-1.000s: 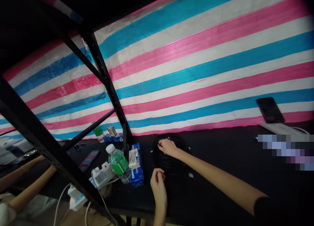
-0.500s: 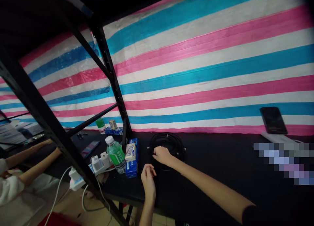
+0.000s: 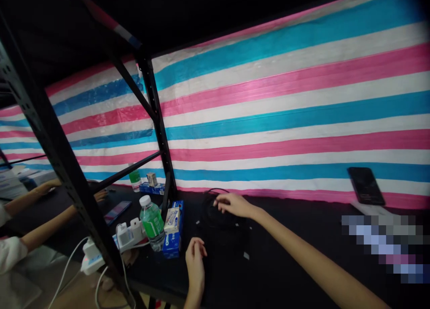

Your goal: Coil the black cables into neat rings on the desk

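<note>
A coil of black cable (image 3: 215,215) lies on the black table (image 3: 295,255) near the striped tarp wall. My right hand (image 3: 233,204) rests on the top of the coil, fingers curled around a strand of it. My left hand (image 3: 195,253) hovers at the table's near side, just left of the coil, with fingers bent in a loose pinch; anything in it is too small to make out. A small white tag (image 3: 246,255) lies on the table beside the coil.
A green-labelled water bottle (image 3: 152,221), a blue biscuit box (image 3: 173,237) with a small carton on it and a white power strip (image 3: 126,235) crowd the left. A black rack post (image 3: 157,125) stands behind. A dark phone (image 3: 365,186) leans at right. Another person's arms (image 3: 36,224) work at left.
My right hand shifted along the coil's top and lifted a loop of cable. My left hand drew back toward the table's near side. The camera view tilted and moved.
</note>
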Demonstrator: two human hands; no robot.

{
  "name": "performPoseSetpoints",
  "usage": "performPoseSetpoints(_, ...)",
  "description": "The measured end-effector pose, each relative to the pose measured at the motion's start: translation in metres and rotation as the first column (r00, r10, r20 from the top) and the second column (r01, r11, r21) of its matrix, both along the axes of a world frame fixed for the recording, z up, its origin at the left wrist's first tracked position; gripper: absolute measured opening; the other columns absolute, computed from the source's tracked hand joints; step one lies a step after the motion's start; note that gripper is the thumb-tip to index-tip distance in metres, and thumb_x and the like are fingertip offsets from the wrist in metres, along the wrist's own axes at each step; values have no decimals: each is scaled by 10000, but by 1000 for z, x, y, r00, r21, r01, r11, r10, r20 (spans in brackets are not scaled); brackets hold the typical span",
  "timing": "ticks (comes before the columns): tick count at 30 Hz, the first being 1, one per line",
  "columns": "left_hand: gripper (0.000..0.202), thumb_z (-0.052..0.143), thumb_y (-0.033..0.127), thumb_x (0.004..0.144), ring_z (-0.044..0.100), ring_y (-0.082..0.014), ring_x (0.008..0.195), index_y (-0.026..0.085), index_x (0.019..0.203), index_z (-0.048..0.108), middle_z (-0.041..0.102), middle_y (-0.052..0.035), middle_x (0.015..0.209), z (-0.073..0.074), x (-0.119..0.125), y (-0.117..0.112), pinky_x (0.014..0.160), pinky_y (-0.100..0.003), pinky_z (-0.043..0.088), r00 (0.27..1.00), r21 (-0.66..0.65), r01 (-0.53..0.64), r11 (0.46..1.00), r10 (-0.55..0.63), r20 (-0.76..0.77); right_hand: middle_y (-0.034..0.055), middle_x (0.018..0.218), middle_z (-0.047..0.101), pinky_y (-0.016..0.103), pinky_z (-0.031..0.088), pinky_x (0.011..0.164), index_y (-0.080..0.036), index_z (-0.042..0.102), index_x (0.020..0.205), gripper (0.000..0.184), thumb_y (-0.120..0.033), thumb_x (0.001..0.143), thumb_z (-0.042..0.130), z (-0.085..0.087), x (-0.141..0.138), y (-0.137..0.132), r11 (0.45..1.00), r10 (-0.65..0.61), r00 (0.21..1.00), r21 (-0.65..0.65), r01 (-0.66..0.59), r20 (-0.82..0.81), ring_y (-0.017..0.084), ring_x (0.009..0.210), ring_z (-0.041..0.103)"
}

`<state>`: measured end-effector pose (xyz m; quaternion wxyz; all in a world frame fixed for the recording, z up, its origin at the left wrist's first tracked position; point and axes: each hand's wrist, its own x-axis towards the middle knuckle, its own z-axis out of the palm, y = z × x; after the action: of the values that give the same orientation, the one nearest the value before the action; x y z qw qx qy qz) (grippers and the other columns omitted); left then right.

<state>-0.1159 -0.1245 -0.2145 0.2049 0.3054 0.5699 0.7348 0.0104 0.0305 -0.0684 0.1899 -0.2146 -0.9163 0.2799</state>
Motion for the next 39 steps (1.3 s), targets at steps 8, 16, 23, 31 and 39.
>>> performPoseSetpoints(8,290,438,453,823,424,-127,544,189,734,519,441,34,547,2,-2,-23,555,-238,334,987,-96,18,995,-33,-160,92,1000,680,267,477,761,-153,652,1067,357,-357,787,564,-19,24,28,997,-38,959,-49,54,282,212,883,641)
performPoseSetpoints(16,164,467,319,819,552,-198,834,205,838,583,572,-50,854,48,1,3,777,-321,415,760,-177,-32,984,-91,-644,207,1264,502,441,408,889,-120,525,1221,638,-366,650,669,-70,28,50,903,-422,880,16,429,219,359,1131,501)
performPoseSetpoints(23,223,509,383,795,591,-208,805,200,775,635,624,-66,816,71,11,31,747,-313,463,795,-105,77,991,-125,-593,51,899,659,279,424,738,-177,637,901,249,-157,664,561,-71,26,49,897,-441,897,44,440,25,198,848,603)
performPoseSetpoints(31,714,701,435,623,557,-263,1076,142,1241,495,599,-158,1167,49,45,51,923,-357,436,908,-357,293,887,-375,-187,17,754,646,209,441,575,-154,662,862,281,-400,730,635,-20,29,25,953,60,954,-267,-142,-294,135,665,570)
performPoseSetpoints(39,520,557,479,757,555,-140,523,139,1149,516,591,1,640,65,60,57,562,-264,477,942,-297,45,954,-140,-306,49,919,691,270,486,712,-211,585,1181,357,-311,852,490,-10,48,35,927,73,974,-345,-146,-215,167,783,645)
